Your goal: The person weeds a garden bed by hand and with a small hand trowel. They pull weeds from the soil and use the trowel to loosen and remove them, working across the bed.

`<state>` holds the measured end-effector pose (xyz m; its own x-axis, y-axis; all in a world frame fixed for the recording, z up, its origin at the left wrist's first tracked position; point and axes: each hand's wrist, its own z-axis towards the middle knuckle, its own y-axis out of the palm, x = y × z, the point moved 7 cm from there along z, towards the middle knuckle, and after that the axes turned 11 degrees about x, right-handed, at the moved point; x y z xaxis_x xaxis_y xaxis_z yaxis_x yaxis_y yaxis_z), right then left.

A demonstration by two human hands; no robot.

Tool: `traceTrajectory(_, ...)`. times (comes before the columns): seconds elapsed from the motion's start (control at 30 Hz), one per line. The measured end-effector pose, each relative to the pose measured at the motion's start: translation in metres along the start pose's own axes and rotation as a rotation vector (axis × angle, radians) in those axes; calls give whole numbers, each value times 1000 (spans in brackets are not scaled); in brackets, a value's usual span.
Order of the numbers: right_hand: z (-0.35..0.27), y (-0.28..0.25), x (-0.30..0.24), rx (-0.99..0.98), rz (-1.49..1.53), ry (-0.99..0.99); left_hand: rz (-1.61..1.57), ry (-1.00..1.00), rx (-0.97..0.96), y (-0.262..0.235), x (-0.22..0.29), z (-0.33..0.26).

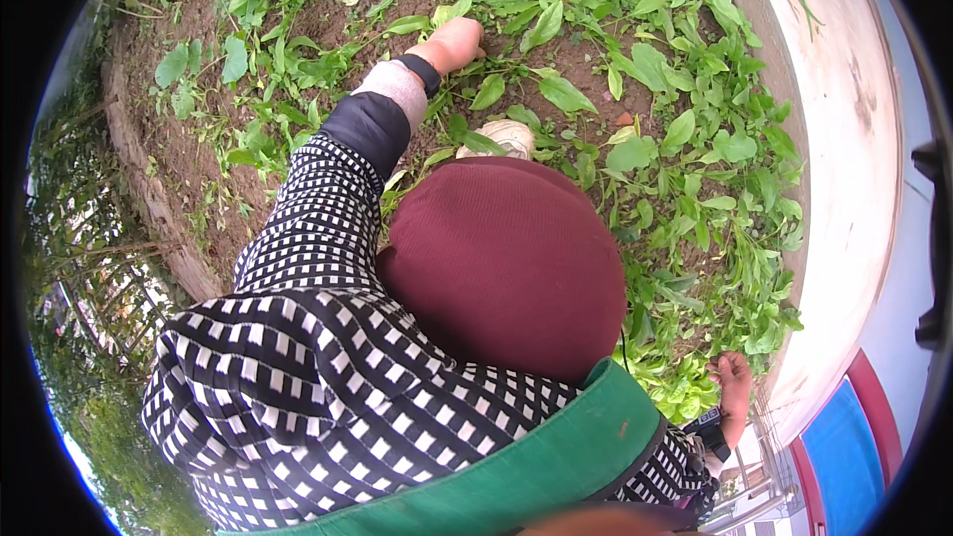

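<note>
My left hand reaches down among low green leafy plants at the upper middle. Its fingers are curled closed close to the soil; whatever they grip is hidden beneath the hand. A dark band circles that wrist. At the lower right, my right hand hangs beside a clump of pale green leaves. Its fingers are bent together, and I cannot make out what is in them. A dark device sits on the right wrist.
My maroon-covered knee fills the middle, with a pale shoe just beyond it. Brown soil shows between plants on the left. A pale concrete edge bounds the bed on the right. A blue panel with a red frame stands beyond.
</note>
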<state>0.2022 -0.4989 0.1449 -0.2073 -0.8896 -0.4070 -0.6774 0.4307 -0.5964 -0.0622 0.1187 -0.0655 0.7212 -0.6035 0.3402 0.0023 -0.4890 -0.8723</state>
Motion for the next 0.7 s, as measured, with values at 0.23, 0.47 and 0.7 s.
traceTrajectory(0.23, -1, 2, -3, -7, -1, 8, 192, 103, -212, 23, 18, 1)
traceTrajectory(0.47, -2, -1, -1, 24, 4, 42, 60, 178, -211, 28, 17, -7)
traceTrajectory(0.7, 0, -3, 4, 22, 13, 18, -6, 210, -110, -11, 19, -12)
